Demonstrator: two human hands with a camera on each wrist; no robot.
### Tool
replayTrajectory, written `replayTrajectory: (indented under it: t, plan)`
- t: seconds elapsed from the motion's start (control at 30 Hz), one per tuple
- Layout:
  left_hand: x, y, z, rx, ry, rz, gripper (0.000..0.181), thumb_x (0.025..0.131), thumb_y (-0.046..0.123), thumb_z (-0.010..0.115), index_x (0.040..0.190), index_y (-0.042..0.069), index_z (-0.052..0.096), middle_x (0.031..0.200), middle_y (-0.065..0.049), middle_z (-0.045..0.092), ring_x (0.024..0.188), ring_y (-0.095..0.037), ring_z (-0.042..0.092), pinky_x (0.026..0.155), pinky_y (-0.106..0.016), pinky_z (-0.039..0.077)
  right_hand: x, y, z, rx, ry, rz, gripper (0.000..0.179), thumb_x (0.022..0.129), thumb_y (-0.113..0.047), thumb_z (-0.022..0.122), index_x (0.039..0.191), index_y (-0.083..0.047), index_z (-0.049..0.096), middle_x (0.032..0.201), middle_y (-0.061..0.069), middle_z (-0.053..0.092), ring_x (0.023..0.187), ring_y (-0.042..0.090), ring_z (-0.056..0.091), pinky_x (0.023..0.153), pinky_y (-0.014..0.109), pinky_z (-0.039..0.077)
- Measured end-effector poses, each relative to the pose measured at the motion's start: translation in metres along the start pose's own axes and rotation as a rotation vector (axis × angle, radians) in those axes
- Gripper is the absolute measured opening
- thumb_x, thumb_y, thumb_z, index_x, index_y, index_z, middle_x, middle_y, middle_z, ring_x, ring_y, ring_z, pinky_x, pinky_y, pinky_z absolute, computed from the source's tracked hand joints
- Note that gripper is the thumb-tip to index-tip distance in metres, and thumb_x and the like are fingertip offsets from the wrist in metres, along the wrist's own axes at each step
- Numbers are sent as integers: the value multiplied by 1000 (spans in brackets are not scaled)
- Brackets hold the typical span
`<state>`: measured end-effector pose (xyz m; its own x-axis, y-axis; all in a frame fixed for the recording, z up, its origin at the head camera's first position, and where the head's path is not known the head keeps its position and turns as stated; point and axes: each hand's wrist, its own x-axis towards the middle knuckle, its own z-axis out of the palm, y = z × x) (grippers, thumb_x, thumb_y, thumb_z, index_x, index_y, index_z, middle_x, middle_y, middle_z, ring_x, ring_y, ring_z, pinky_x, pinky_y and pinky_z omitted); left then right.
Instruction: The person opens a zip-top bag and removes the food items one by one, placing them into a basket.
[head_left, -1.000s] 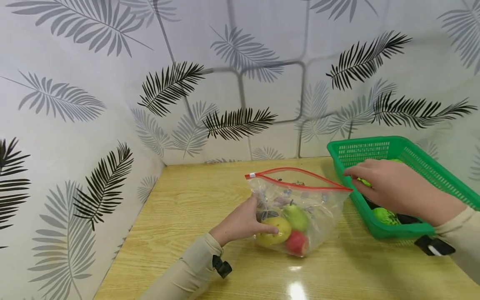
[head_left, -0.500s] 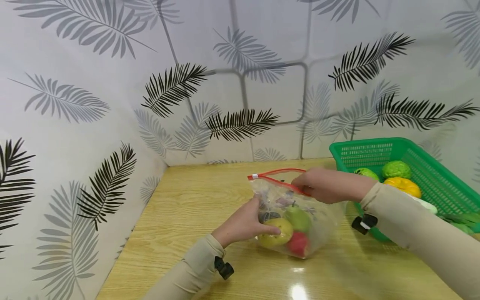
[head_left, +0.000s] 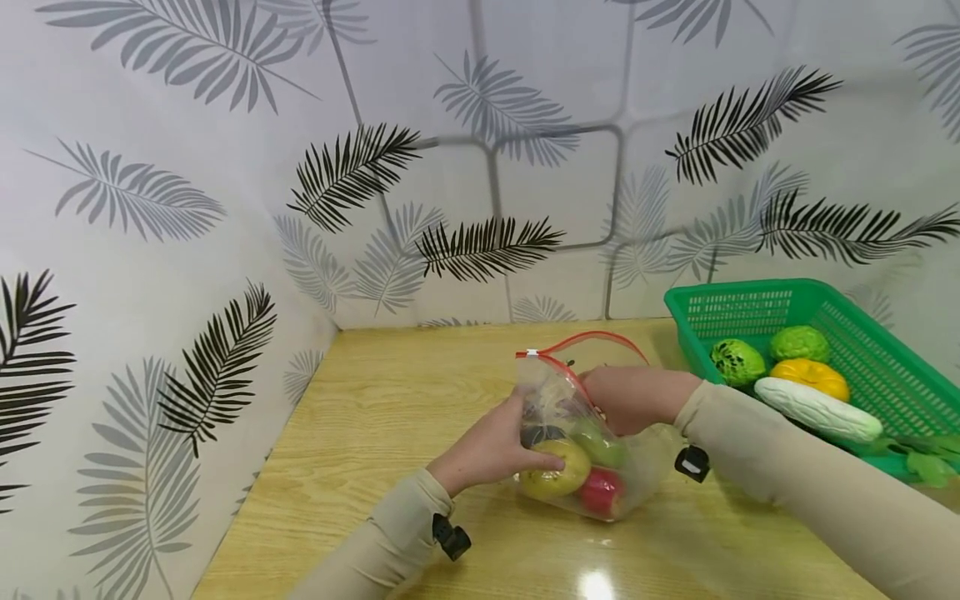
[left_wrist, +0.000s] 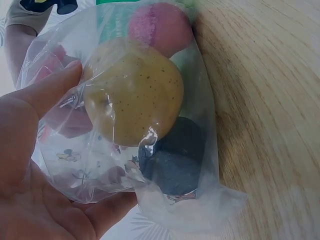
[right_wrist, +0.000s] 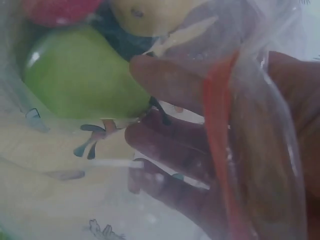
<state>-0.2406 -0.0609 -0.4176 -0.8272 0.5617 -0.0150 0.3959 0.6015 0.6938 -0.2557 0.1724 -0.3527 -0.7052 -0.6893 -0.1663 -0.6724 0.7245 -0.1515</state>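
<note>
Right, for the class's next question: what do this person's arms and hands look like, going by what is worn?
The left sleeve and right sleeve are both long, plain and beige. At the wrists, the left device is small, blocky and black; the right device is similar, with a whitish patch. The left hand and right hand are bare, without gloves.

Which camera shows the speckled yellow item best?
Left wrist: the speckled yellow item looms large, specks clear through the bag. The head view shows it smaller, the left hand laying its thumb over part; the right wrist view cuts it off at the top.
</note>
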Motion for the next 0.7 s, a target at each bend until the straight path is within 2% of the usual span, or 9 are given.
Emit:
replayTrajectory:
  t: [0.07, 0.17, 0.3, 0.43, 0.7]
  plan:
    - [0, 1, 0, 4, 0, 4, 119, 74, 61, 83, 162, 17, 15, 156, -8, 43, 139, -22, 48, 111, -43, 42, 1, -1, 2, -5, 9, 14, 20, 80, -1, 76, 94, -14, 71, 86, -5, 64, 71, 10, 54, 77, 34, 56]
    - [0, 1, 0, 6, 2, 11, 118, 74, 60, 83, 162, 19, 16, 155, -7, 44, 138, -21, 48, 110, -43, 43, 2, -5, 5, -36, 21, 44, 20, 80, -1, 77, 94, -12, 69, 83, -2, 64, 72, 12, 56, 80, 38, 58]
    - [1, 1, 0, 13, 6, 15, 116, 74, 60, 84, 161, 19, 18, 154, -7, 46, 138, -21, 48, 110, -42, 43, 2, -10, 8, -112, 39, 66, 22, 76, 3, 75, 92, -9, 64, 79, 1, 60, 70, 15, 56, 73, 39, 58]
    - [1, 2, 0, 13, 7, 14, 115, 73, 58, 85, 160, 18, 20, 151, -6, 48, 137, -20, 49, 110, -41, 43, 1, -12, 11, -155, 75, 62, 20, 79, 1, 76, 92, -9, 63, 83, 3, 62, 74, 16, 60, 73, 39, 59]
    - [1, 1, -1, -9, -1, 1, 117, 74, 57, 85, 161, 19, 17, 152, -5, 47, 137, -19, 48, 111, -41, 42, -1, -10, 10, -148, 114, 76, 14, 84, -4, 75, 92, -11, 65, 82, 1, 63, 72, 16, 61, 66, 40, 58]
